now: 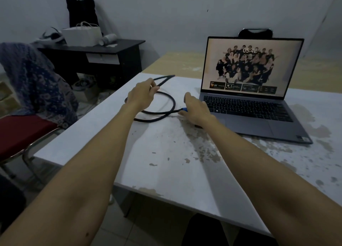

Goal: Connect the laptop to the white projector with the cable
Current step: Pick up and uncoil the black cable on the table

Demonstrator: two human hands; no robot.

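Two hands are extended over the worn table. The coiled black cable is pinched by the left hand, its blue-tipped end gripped by the right hand beside the open laptop.

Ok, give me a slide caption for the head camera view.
Both hands grip a black cable beside an open laptop.

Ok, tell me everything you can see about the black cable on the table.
The black cable looks thick and matte, possibly braided. It lies in a loose loop on the worn white table, left of the open laptop. The left hand pinches one strand, lifting a folded stretch above the tabletop. The right hand holds its blue-collared plug end beside the laptop's left edge. Whether it is plugged in is hidden.
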